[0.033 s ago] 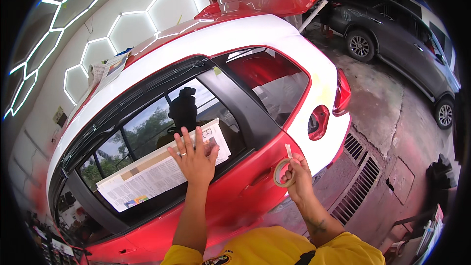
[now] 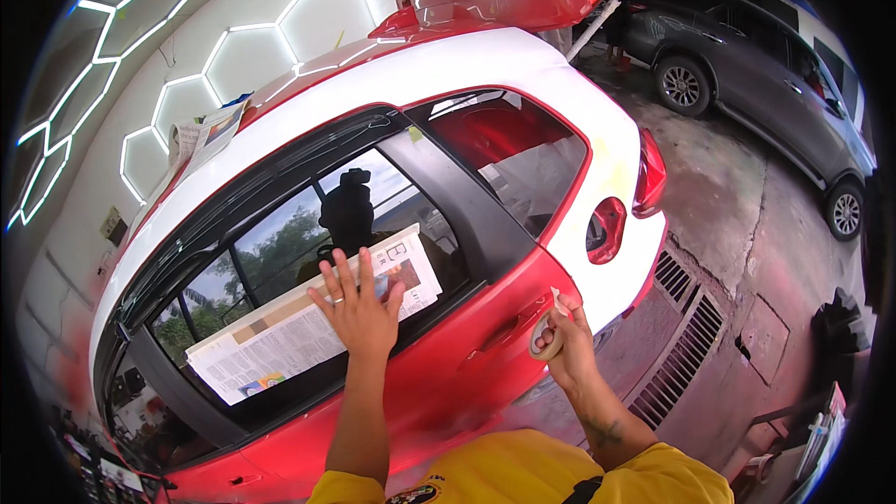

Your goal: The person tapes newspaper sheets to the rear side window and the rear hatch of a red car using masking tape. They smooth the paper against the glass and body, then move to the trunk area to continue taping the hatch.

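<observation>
Head view: left hand (image 2: 359,313) lies flat with its fingers spread, palm pressed against a sheet of newspaper (image 2: 308,322). That sheet covers the lower part of the side window (image 2: 308,224) of a red and white car (image 2: 485,65) and extends out past the fingertips on both sides. Right hand (image 2: 569,341) is closed around a roll of masking tape (image 2: 546,336), with a short loose end of tape standing up above the fingers. Below the left palm runs the red door panel (image 2: 448,369). Beyond the right hand, a floor drain grate (image 2: 681,336) is set in the concrete.
</observation>
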{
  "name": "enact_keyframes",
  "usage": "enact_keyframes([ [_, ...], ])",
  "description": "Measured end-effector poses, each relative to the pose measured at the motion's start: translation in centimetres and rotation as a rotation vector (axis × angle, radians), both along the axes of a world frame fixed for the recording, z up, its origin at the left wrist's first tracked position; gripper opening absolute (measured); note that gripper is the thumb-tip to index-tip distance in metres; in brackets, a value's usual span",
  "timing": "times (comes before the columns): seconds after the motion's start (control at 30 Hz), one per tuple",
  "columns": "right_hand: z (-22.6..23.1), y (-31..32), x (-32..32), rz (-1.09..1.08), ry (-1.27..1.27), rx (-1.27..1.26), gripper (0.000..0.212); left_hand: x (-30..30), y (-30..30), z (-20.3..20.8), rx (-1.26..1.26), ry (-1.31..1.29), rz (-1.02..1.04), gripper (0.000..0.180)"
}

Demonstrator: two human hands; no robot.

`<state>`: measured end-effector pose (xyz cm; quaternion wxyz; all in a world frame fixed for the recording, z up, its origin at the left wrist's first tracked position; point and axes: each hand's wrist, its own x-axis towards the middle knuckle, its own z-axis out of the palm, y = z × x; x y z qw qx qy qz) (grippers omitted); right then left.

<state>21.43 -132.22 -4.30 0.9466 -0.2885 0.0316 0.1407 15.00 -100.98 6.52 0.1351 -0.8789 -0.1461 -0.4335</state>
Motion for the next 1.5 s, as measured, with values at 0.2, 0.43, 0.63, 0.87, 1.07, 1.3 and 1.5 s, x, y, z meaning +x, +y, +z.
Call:
enact_keyframes([
  [0.2,-0.7,0.2,-7.2,0.004,-0.008,-0.193,0.056,-13.4,13.1,0.2,0.002,-0.147,0.243,0.083],
  [0.43,-5.0,-0.5,-11.0,-0.048,0.019,-0.41,0.055,-21.3,19.6,0.2,-0.27,-0.687,0.365,0.084],
  [0.63,-4.4,2.8,-13.2,0.025,-0.032,-0.478,0.057,-23.3,19.1,1.4,-0.862,-0.888,0.187,0.064],
  [0.87,-3.2,3.9,-14.1,0.007,-0.082,-0.5,0.056,-22.7,21.5,1.6,-0.614,-0.903,0.324,0.053],
  [1.07,-4.8,3.5,-13.8,0.021,-0.048,-0.543,0.054,-23.0,22.6,2.2,-1.09,-0.921,0.027,0.041],
  [1.3,-4.5,3.5,-12.6,-0.023,-0.064,-0.553,0.055,-23.6,21.3,4.8,-1.032,-0.982,-0.02,0.038],
  [1.5,-4.9,4.8,-10.7,-0.176,-0.38,-0.699,0.056,-23.5,22.1,6.2,-1.038,-0.926,0.038,0.037],
])
